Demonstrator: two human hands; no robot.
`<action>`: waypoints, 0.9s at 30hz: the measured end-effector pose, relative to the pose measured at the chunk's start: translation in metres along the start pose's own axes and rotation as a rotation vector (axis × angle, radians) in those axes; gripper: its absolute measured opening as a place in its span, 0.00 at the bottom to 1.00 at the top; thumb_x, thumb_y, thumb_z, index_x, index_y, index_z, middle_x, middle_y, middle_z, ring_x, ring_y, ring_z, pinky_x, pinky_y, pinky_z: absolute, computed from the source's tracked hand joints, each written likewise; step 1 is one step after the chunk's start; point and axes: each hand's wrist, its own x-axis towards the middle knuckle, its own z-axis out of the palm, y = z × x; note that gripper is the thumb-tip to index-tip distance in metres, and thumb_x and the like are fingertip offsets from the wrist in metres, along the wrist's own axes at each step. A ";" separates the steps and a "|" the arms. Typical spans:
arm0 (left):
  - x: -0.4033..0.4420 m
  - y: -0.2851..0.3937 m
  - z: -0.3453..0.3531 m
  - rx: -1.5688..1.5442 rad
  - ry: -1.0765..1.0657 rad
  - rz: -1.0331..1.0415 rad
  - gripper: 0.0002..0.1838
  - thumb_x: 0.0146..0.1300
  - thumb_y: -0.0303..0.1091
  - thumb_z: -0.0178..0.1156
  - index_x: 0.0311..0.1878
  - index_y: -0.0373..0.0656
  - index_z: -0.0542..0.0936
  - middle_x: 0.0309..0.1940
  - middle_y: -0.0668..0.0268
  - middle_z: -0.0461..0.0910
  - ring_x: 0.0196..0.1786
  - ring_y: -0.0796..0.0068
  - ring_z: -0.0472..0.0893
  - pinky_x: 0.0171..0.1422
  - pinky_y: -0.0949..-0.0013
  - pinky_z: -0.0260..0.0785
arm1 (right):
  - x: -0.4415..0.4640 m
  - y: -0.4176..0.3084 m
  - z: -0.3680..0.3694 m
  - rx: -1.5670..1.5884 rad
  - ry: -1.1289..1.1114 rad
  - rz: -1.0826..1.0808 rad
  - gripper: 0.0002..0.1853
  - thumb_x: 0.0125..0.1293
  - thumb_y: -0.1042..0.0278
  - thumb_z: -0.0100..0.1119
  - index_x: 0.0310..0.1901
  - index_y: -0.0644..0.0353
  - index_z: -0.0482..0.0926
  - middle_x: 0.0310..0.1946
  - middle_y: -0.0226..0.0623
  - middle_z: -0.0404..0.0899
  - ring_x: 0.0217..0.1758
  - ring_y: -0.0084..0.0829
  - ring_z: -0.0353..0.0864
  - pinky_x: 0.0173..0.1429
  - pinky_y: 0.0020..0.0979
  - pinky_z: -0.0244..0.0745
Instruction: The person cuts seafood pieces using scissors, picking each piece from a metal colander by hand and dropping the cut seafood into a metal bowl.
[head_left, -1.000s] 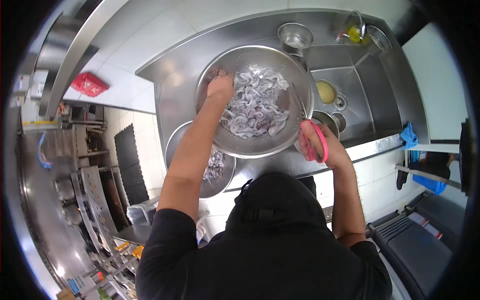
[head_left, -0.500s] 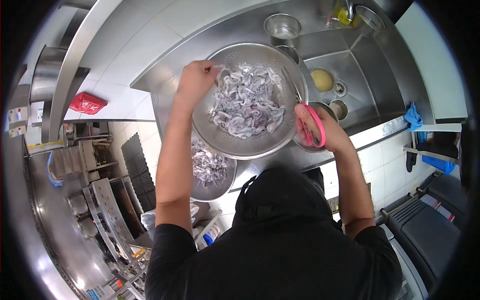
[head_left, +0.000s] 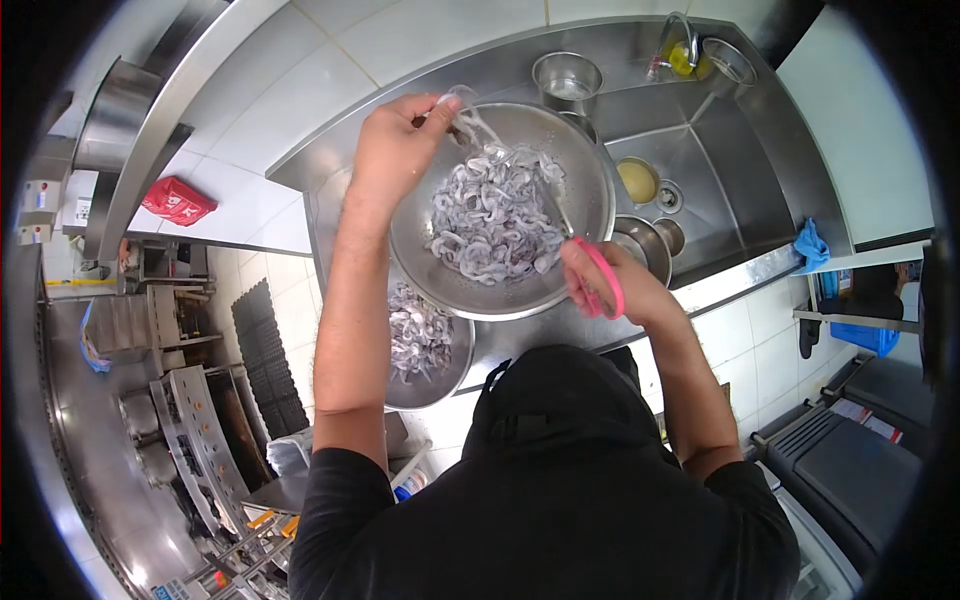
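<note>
A large metal bowl (head_left: pixel 590 190) holds a pile of pale grey, squid-like pieces (head_left: pixel 490 215). Above its upper left rim, my left hand (head_left: pixel 400 140) pinches a glossy strand (head_left: pixel 472 118) that hangs toward the pile. My right hand (head_left: pixel 620 285) is closed round pink-handled scissors (head_left: pixel 605 275) at the bowl's lower right, their blades pointing up and left over the bowl. How far the blades are apart is hard to tell. A second metal bowl (head_left: pixel 460 365), below and to the left, contains more of the same pieces and is partly covered by the large bowl.
To the right is a steel sink (head_left: pixel 770 190) with a yellowish round container (head_left: pixel 637 180) in it. A metal pot (head_left: pixel 568 80) stands behind the large bowl. Small metal bowls (head_left: pixel 655 245) sit beside my right hand. A blue cloth (head_left: pixel 811 245) hangs at the sink's right edge.
My left hand has come up from inside the large bowl to above its rim, lifting a strand. My right hand and the scissors have shifted left, with the blades now over the pile's right side.
</note>
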 end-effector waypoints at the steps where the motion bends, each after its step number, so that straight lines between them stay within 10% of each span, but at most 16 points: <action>1: -0.003 0.003 -0.001 0.050 0.037 0.046 0.20 0.79 0.48 0.64 0.53 0.38 0.89 0.31 0.64 0.88 0.31 0.72 0.80 0.40 0.67 0.73 | 0.002 0.003 0.005 0.013 -0.034 0.008 0.35 0.81 0.33 0.53 0.25 0.58 0.78 0.18 0.31 0.76 0.20 0.24 0.76 0.26 0.28 0.69; 7: -0.011 0.001 -0.019 -0.030 0.007 -0.045 0.21 0.86 0.48 0.54 0.44 0.38 0.80 0.33 0.64 0.84 0.34 0.76 0.82 0.40 0.68 0.75 | 0.013 0.001 0.038 -0.039 -0.160 0.012 0.38 0.76 0.27 0.58 0.22 0.58 0.77 0.17 0.30 0.76 0.19 0.25 0.78 0.25 0.29 0.71; 14: -0.036 0.003 -0.042 -0.132 -0.034 -0.213 0.17 0.80 0.42 0.63 0.59 0.38 0.76 0.40 0.63 0.83 0.39 0.75 0.82 0.43 0.66 0.76 | 0.021 -0.007 0.065 -0.078 -0.255 -0.020 0.38 0.76 0.27 0.57 0.22 0.57 0.78 0.17 0.29 0.76 0.19 0.24 0.78 0.25 0.28 0.70; 19: -0.053 -0.012 -0.058 -0.119 -0.202 -0.084 0.37 0.68 0.34 0.71 0.77 0.36 0.68 0.48 0.60 0.87 0.44 0.71 0.85 0.53 0.67 0.78 | 0.026 -0.002 0.073 -0.036 -0.262 -0.024 0.38 0.75 0.26 0.57 0.22 0.56 0.78 0.17 0.29 0.76 0.19 0.24 0.78 0.25 0.28 0.70; 27: -0.066 0.012 -0.082 0.028 -0.418 -0.157 0.43 0.72 0.20 0.59 0.88 0.42 0.54 0.65 0.54 0.84 0.57 0.68 0.88 0.64 0.63 0.79 | 0.030 -0.001 0.074 -0.026 -0.268 -0.052 0.39 0.76 0.26 0.56 0.21 0.56 0.78 0.17 0.29 0.76 0.19 0.24 0.79 0.26 0.27 0.71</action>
